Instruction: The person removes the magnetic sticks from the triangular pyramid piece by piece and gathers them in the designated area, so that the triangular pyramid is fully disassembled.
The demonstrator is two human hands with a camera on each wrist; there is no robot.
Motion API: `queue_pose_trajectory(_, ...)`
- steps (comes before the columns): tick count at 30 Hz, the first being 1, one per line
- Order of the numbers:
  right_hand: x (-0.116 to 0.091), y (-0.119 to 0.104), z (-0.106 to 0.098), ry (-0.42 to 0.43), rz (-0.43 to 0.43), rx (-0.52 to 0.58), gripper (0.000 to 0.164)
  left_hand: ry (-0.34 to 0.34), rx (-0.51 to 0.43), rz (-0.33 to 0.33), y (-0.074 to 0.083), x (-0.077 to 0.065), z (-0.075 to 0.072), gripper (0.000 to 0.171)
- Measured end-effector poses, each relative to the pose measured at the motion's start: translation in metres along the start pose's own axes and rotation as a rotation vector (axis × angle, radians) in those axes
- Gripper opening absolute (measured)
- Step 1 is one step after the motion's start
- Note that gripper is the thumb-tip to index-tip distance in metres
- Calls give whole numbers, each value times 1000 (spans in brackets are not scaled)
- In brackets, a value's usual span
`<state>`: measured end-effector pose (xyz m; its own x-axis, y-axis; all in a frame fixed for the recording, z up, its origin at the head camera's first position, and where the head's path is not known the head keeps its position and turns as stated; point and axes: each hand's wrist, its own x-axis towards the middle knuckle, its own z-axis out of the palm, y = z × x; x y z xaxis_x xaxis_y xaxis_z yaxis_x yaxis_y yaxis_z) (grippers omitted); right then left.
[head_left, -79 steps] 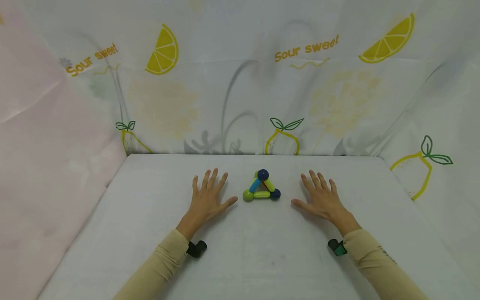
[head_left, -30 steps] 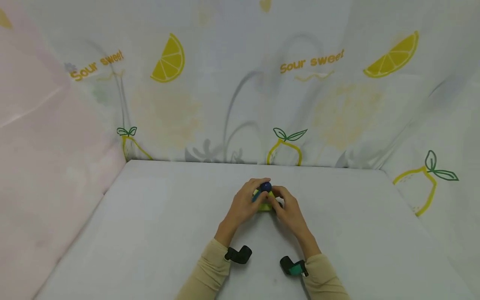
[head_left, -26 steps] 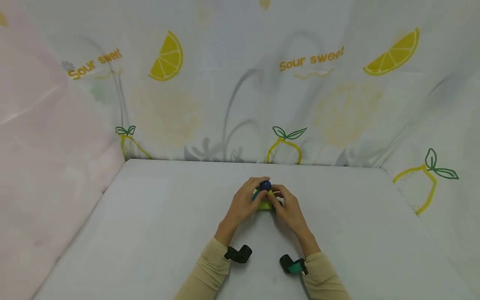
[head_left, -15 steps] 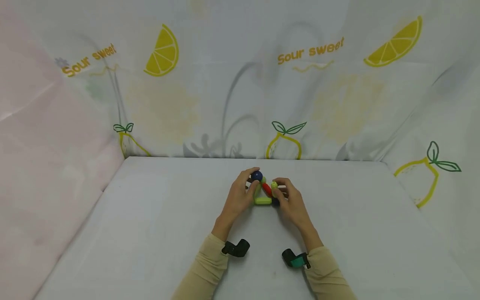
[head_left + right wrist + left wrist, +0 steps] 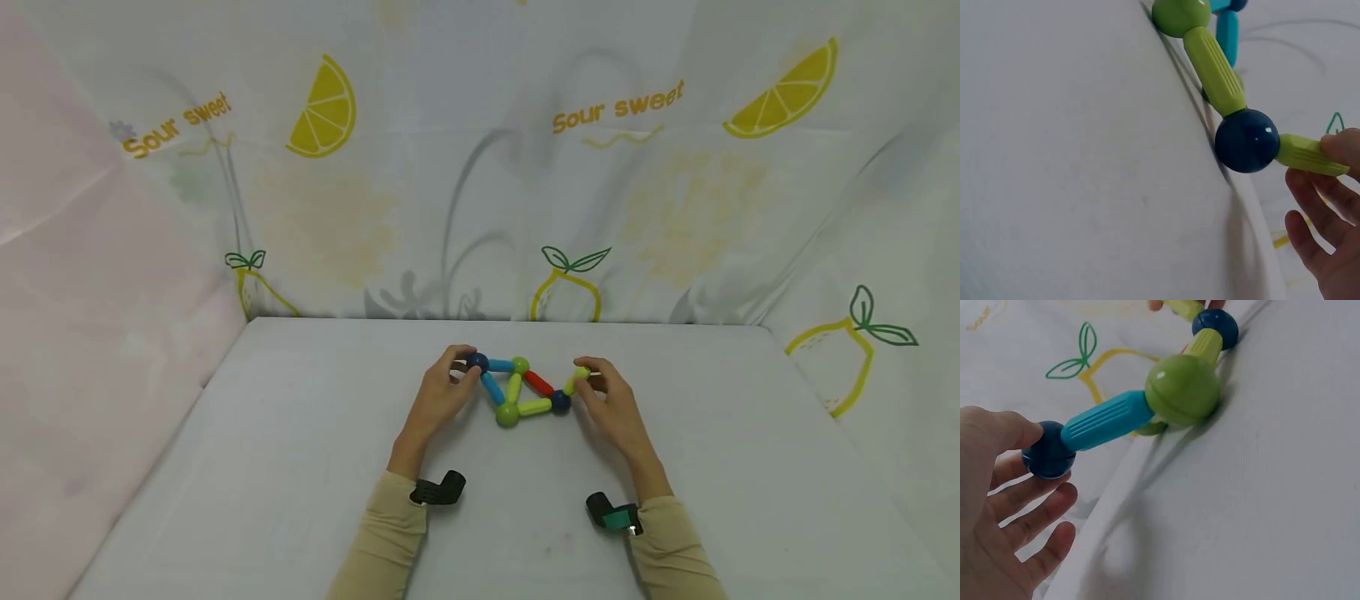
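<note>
A toy frame of balls and ribbed rods lies spread on the table in the head view. My left hand (image 5: pixel 441 393) pinches its dark blue ball (image 5: pixel 1049 450) between thumb and fingers. Blue rods (image 5: pixel 501 366) run from that ball to two green balls (image 5: pixel 507 414), which a lime rod (image 5: pixel 513 389) joins. A red rod (image 5: pixel 538 382) and another lime rod (image 5: pixel 1214 72) meet at a second dark blue ball (image 5: pixel 1247 141). From this ball a lime-green rod (image 5: pixel 1305 154) sticks out, its free end pinched by my right hand (image 5: pixel 615 410).
The white table (image 5: pixel 300 467) extends around the frame. A patterned cloth (image 5: pixel 420 208) hangs along the table's back edge and sides. Dark wrist cameras (image 5: pixel 442 489) sit on both wrists.
The hands came in from either side and took hold of the upright triangular frame. They have since moved apart, the top ball and one lime rod have separated, and the frame has spread flatter.
</note>
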<state>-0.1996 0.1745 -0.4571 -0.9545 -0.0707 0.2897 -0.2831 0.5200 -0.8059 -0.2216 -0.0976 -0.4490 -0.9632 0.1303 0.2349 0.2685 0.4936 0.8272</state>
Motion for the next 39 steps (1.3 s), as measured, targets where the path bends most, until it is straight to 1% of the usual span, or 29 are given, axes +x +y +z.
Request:
queue_pose_trajectory(3, -1, 5, -7, -19, 38, -23, 29, -51, 26, -12, -8, -4, -8, 33)
queue_pose_trajectory(8, -4, 11, -20, -87, 131, -93, 29, -145, 95, 7, -17, -8, -18, 30)
queue_pose_trajectory(11, -7, 13, -26, -149, 152, -151, 26, -164, 143, 47, -20, -10, -21, 27)
queue_pose_trajectory(14, -10, 13, -28, -215, 142, -198, 23, -168, 177, 84, -23, -12, -22, 27)
queue_pose_trajectory(16, -10, 12, -28, -238, 121, -204, 20, -171, 184, 94, -25, -13, -22, 29)
queue_pose_trajectory(19, -7, 5, -22, -219, 61, -175, 17, -166, 169, 102, -27, -14, -19, 33)
queue_pose_trajectory(22, 0, -7, -10, -178, -39, -134, 17, -150, 169, 125, -30, -14, -14, 34)
queue_pose_trajectory(24, 6, -16, 3, -178, -133, -136, 19, -142, 151, 131, -31, -14, -12, 34)
queue_pose_trajectory(26, 15, -25, 19, -203, -227, -158, 22, -135, 125, 138, -32, -14, -10, 32)
queue_pose_trajectory(28, 25, -34, 35, -247, -309, -201, 25, -131, 90, 137, -33, -14, -10, 31)
queue_pose_trajectory(30, 34, -40, 49, -311, -363, -267, 28, -124, 72, 140, -34, -14, -9, 28)
queue_pose_trajectory(33, 44, -45, 64, -409, -391, -372, 27, -116, 72, 144, -35, -15, -9, 25)
queue_pose_trajectory(35, 49, -46, 70, -448, -390, -422, 25, -118, 67, 144, -36, -16, -10, 24)
queue_pose_trajectory(37, 51, -46, 74, -456, -370, -432, 23, -130, 54, 139, -37, -16, -11, 24)
queue_pose_trajectory(39, 53, -46, 76, -447, -346, -428, 23, -143, 35, 132, -37, -17, -13, 24)
